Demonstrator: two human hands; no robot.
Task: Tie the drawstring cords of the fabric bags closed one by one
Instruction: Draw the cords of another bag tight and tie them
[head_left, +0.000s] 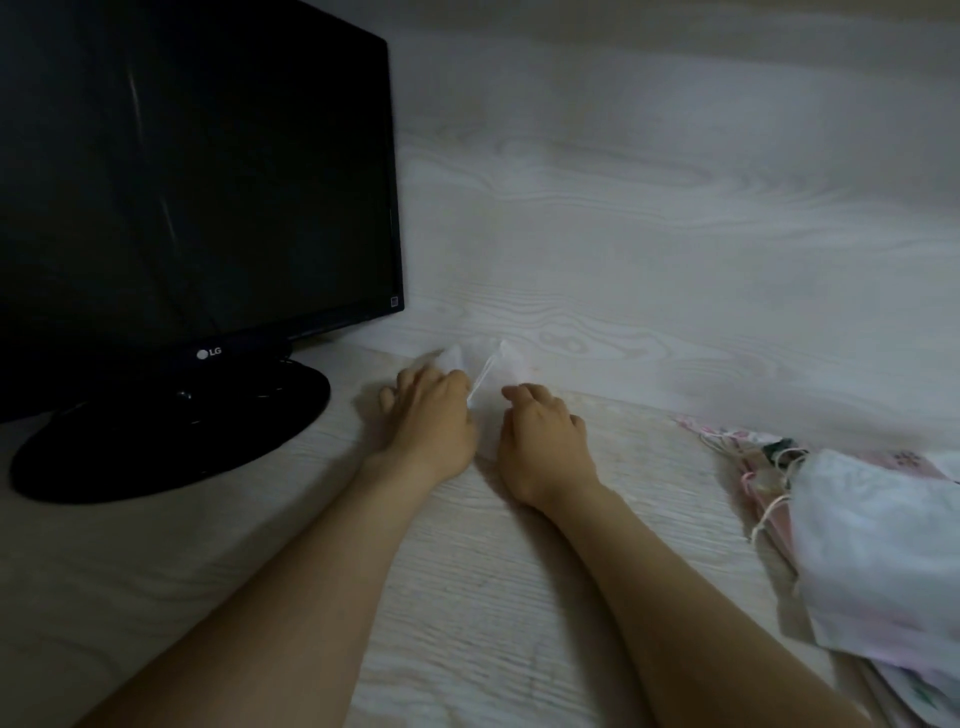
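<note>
Bag position: the white bag (506, 358) lies flat on the surface (467, 597), just beyond both hands. It sits close against the wall (675, 208), to the right of the monitor (192, 182).
Key relation: the cord (483, 376) shows as a pale slanted streak running from the bag's far edge down toward the person. It passes between the two hands and ends at the left one, so its long axis points roughly away from the body.
Left hand (431, 415): fingers curled, with thumb and forefinger apparently pinching the near end of the cord.
Right hand (545, 431): knuckles up and fingers curled, with the tips at the bag's near edge. Blur hides whether it holds a second cord, fabric or nothing.
Nearer hand: the left, judging by where the streak ends.
Materials: the bag is thin, limp, pale cloth and the cord is slim and light. The surface has a whitish wood grain, matt.
Waiting: the pile of bags (872, 545) is well apart to the right, floral and white cloth with loose cords trailing.
Likely step: drawing the cord ends apart to cinch or knot this bag, which calls for opposite sideways pulls.
</note>
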